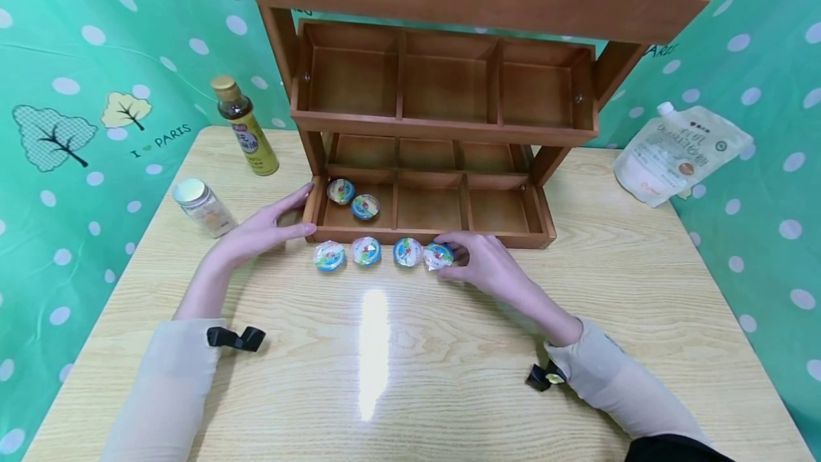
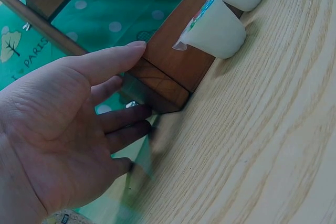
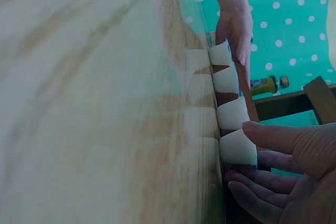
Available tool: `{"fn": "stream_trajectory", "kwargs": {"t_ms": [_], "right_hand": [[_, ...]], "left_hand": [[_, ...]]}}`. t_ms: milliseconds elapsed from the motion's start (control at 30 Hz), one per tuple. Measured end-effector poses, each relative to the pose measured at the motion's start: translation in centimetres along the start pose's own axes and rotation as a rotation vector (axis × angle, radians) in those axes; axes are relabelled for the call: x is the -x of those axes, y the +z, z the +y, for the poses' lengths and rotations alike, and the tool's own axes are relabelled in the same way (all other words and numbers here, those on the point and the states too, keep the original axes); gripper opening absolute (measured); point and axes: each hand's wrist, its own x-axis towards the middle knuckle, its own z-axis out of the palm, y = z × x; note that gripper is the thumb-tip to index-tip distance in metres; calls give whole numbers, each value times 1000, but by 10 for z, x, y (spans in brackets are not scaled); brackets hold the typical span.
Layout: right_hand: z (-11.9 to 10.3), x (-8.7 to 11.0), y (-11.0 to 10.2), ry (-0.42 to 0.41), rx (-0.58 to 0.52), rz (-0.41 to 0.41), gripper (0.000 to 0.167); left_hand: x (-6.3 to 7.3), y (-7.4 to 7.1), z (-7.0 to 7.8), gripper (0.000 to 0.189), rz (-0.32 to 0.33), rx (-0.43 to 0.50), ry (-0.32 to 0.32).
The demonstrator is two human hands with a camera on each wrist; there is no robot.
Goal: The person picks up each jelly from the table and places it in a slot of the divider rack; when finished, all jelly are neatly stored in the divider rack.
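Four small jelly cups with printed film lids form a row on the table before the wooden rack's bottom tray [image 1: 436, 237]. My right hand [image 1: 484, 262] pinches the rightmost jelly cup [image 3: 237, 148] between thumb and fingers; its white side shows in the right wrist view. Close to its left stands another jelly cup [image 1: 407, 252], then a third [image 1: 365, 251] and the leftmost one [image 1: 330, 256]. Two more jelly cups, one [image 1: 341, 191] behind the other [image 1: 365, 207], sit in the tray's left compartment. My left hand [image 1: 256, 232], fingers loosely spread, touches the tray's left end.
Higher tiers of the rack [image 1: 442, 127] rise over the tray, the top one jutting nearest. Left of it stand a dark sauce bottle [image 1: 253, 137] and a white-lidded jar [image 1: 207, 207]. A white spouted pouch [image 1: 680, 152] is at the right, by the green dotted cloth [image 1: 770, 248].
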Motion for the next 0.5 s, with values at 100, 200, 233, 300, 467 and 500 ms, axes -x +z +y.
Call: {"fn": "stream_trajectory", "kwargs": {"t_ms": [100, 200, 233, 300, 467, 500], "right_hand": [[1, 0, 0, -11, -15, -4, 50], [1, 0, 0, -22, -28, -9, 49], [1, 0, 0, -24, -28, -10, 49], [1, 0, 0, -26, -26, -13, 49], [-1, 0, -2, -2, -14, -26, 50], [-1, 0, -2, 2, -14, -31, 49]], "left_hand": [[0, 0, 0, 85, 1, 3, 12], [0, 0, 0, 85, -4, 10, 21], [-1, 0, 0, 85, -4, 12, 21], [-1, -1, -1, 85, -5, 17, 20], [-1, -1, 0, 86, -6, 16, 15], [-1, -1, 0, 86, -7, 15, 15]]}}
